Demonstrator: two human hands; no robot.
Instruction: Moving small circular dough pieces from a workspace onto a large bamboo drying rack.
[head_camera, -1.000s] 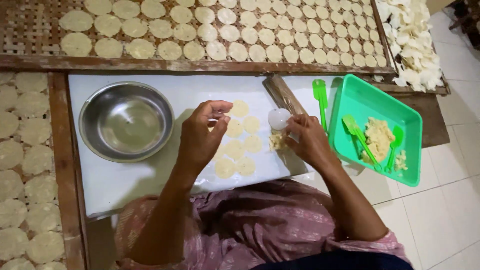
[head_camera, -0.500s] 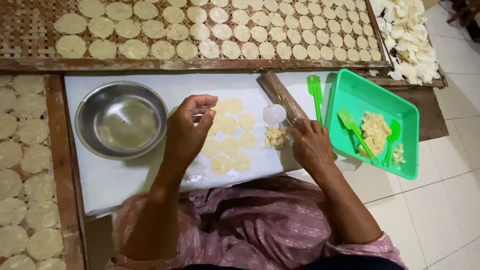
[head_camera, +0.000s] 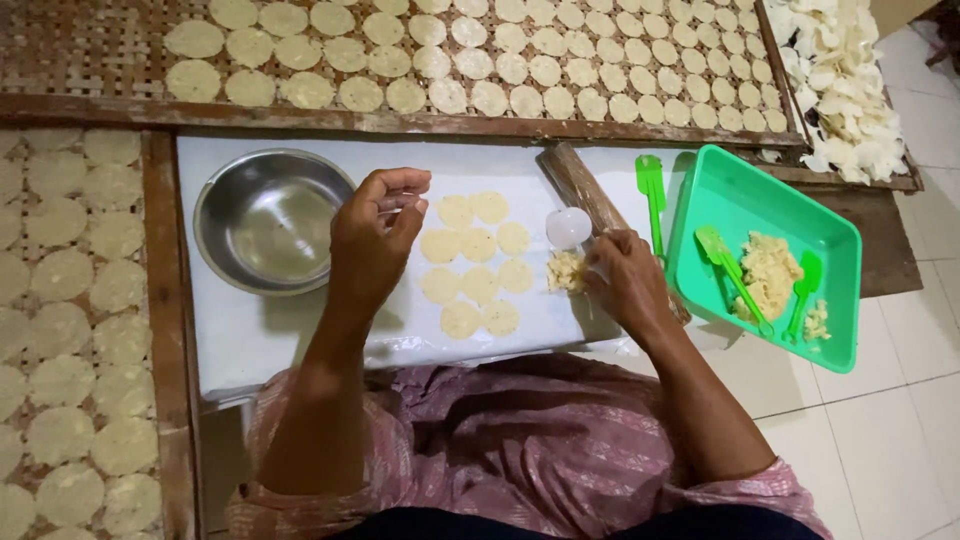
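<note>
My left hand hovers over the white board, just left of several flat, pale dough discs. Its fingertips pinch what looks like the edge of a thin clear sheet. My right hand rests at the board's right side, its curled fingers on a small lump of crumbly dough. A white round lid-like piece lies just above the lump. A wooden roller lies slantwise behind it.
A steel bowl stands on the board's left. A green tray at the right holds dough and green spatulas; another spatula lies beside it. Woven trays of drying discs lie beyond and left. White chips are piled far right.
My right hand has drawn back from the white round piece to the dough lump. My left hand has shifted a little left, its fingers still pinched.
</note>
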